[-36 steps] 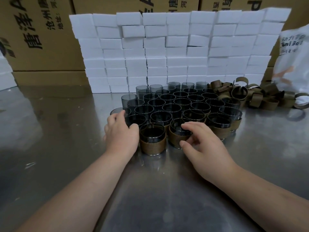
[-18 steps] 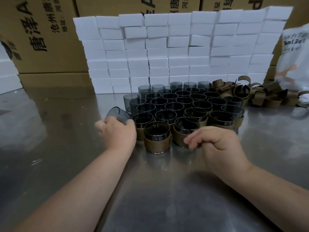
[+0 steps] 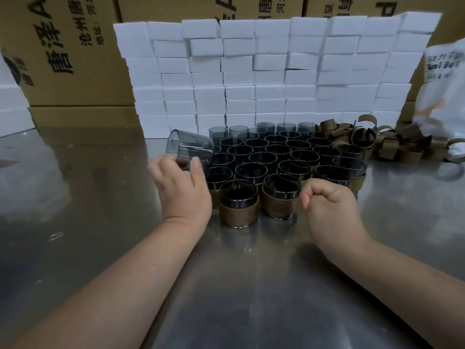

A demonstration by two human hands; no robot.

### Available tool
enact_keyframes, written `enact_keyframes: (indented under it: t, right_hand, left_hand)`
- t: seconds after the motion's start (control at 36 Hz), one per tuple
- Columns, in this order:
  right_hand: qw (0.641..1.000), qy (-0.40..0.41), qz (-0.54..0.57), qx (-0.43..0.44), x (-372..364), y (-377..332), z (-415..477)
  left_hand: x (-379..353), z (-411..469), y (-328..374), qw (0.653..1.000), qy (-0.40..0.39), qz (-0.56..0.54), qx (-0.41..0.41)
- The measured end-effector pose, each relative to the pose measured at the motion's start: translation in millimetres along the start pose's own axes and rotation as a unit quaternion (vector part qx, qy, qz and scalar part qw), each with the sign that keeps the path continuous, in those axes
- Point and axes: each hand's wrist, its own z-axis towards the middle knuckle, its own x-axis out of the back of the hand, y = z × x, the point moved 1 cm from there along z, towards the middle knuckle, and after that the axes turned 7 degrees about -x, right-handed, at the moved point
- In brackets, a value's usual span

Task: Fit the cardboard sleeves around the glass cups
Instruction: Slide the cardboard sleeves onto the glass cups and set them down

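One glass cup (image 3: 188, 148) held tilted

Left hand (image 3: 182, 192) pinches the glass cup between thumb and fingers; right hand (image 3: 332, 207) fingers curled, holding nothing; sleeved cups (image 3: 238, 210) stand between both hands; loose cardboard sleeves (image 3: 392, 144) lie beyond the right fingers.

The person's left hand (image 3: 183, 190) and right hand (image 3: 332, 210) were both bare, broad and fleshy, with short, rounded fingers. The left forearm (image 3: 113, 285) and the right forearm (image 3: 402, 273) were bare along all their visible length, thick and smooth. A soft crease marked each wrist.
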Motion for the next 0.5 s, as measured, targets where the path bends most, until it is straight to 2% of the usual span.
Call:
enact_keyframes:
  t: [0.28,0.42,0.5]
  right_hand:
    - [0.997,0.034,-0.031,0.063,0,-1,4]
    - [0.998,0.05,-0.016,0.044,-1,-1,2]
    - [0.994,0.101,0.025,0.017,11,-6,11]
  left_hand:
    - [1,-4,11,0.997,-0.04,-0.038,-0.06]
    - [-1,-5,8,0.995,-0.05,-0.066,-0.049]
    - [-2,-5,4,0.996,-0.045,-0.075,-0.033]
